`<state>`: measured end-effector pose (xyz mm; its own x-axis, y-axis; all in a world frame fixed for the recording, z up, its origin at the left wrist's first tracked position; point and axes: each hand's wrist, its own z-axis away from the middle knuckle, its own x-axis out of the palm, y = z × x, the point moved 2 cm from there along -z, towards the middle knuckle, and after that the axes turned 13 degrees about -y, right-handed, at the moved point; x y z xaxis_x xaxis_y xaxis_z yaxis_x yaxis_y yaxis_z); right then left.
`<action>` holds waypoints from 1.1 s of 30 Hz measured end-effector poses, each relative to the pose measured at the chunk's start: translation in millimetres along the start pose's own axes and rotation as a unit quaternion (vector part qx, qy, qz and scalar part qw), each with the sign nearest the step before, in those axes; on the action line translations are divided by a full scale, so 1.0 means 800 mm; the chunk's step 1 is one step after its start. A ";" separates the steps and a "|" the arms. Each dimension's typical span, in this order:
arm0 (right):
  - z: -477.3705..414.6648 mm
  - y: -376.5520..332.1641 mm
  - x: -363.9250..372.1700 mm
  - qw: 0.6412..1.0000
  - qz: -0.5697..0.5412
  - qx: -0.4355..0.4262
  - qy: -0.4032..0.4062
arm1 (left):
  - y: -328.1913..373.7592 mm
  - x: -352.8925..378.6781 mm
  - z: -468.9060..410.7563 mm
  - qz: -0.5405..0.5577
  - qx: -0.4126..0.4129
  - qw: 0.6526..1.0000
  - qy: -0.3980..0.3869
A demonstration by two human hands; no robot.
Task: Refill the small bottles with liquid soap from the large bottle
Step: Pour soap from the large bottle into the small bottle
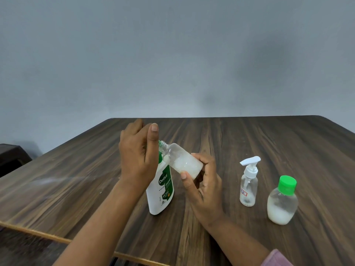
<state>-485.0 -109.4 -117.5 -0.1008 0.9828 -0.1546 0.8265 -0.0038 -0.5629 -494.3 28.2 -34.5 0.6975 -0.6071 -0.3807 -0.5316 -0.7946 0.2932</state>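
Observation:
My right hand (pixel 203 189) grips a small clear bottle (pixel 185 163) by its base. The bottle is tilted, its open threaded neck points up and left, and white soap lies inside. My left hand (pixel 137 156) is raised right beside that neck with its back to the camera and the thumb upright. Its fingers are hidden, so a hold on anything cannot be made out. The large white and green soap bottle (pixel 162 191) stands on the table (pixel 249 135) behind both hands, its green top mostly covered.
A small clear pump bottle (pixel 248 186) stands to the right. Further right stands a rounder small bottle with a green cap (pixel 282 203), partly filled with white soap. The table's front edge runs below my forearms. A dark object (pixel 11 158) sits off the table at left.

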 end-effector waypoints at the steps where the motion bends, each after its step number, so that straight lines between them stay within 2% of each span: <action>1: 0.000 0.000 0.000 1.000 0.001 -0.001 0.001 | -0.001 0.001 0.003 0.001 -0.003 1.000 0.006; 7: 0.002 0.000 0.000 1.000 0.002 -0.001 0.002 | -0.003 0.006 0.010 0.001 -0.005 1.000 0.025; 14: 0.001 -0.001 0.001 1.000 -0.001 -0.006 0.003 | 0.000 0.000 -0.004 -0.028 0.020 0.999 -0.011; 22: 0.003 0.001 0.000 1.000 0.004 -0.002 0.003 | -0.004 0.006 0.009 -0.013 0.007 0.999 0.029; 30: 0.002 0.001 0.001 1.000 0.008 -0.001 0.004 | -0.001 -0.002 -0.002 -0.023 0.024 0.999 -0.008; 33: 0.000 0.002 0.002 1.000 0.017 0.000 0.004 | -0.001 -0.002 0.003 -0.015 0.015 1.000 0.009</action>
<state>-484.1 -108.2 -118.7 -0.0677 0.9836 -0.1673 0.8292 -0.0378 -0.5576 -496.1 29.7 -36.3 0.7218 -0.5825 -0.3737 -0.5234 -0.8128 0.2557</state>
